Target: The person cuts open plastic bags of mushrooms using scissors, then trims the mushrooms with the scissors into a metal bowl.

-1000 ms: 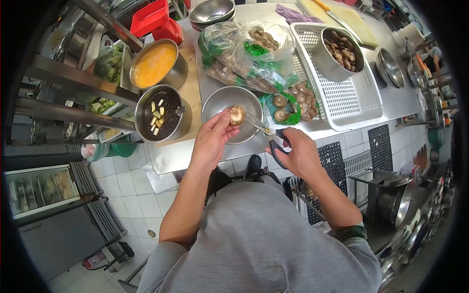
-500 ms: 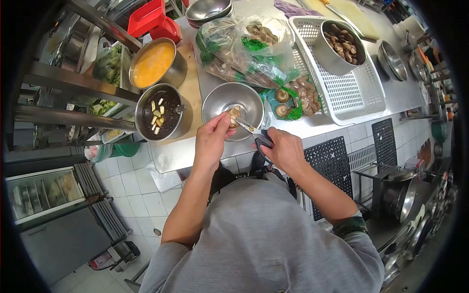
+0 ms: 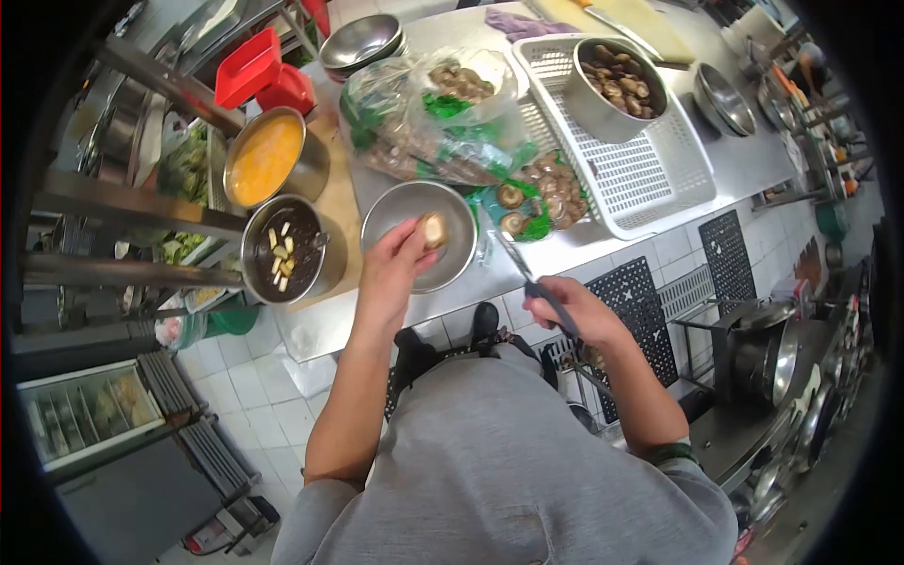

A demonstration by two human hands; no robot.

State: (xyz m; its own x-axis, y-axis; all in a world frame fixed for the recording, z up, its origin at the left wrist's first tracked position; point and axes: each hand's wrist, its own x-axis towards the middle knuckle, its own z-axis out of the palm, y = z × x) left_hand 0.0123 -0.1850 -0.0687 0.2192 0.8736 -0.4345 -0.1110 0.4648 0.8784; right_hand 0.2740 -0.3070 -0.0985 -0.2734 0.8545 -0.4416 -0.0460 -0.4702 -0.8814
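Over the steel bowl (image 3: 377,221), my left hand (image 3: 389,262) pinches a mushroom (image 3: 433,232) between thumb and fingers, its pale side showing. To the right, in front of the table edge, my right hand (image 3: 582,313) is closed round the dark handles of the scissors (image 3: 548,303). Their metal blades point up and left, apart from the mushroom. Just right of the bowl, loose shiitake mushrooms (image 3: 511,196) lie on green and clear plastic. Behind the bowl sits a large clear bag (image 3: 386,118) with more mushrooms in it.
A white plastic basket (image 3: 692,193) carries a steel pot (image 3: 593,118) of mushrooms. At left stand a pot of orange-yellow liquid (image 3: 268,158) and a pot of dark liquid (image 3: 306,273) with pale pieces. A knife (image 3: 626,33) lies on a cutting board (image 3: 664,28) at the back.
The scissors have come away from the mushroom as my right hand moved right and down. The mushroom has turned in my left hand. The whole view has shifted slightly.
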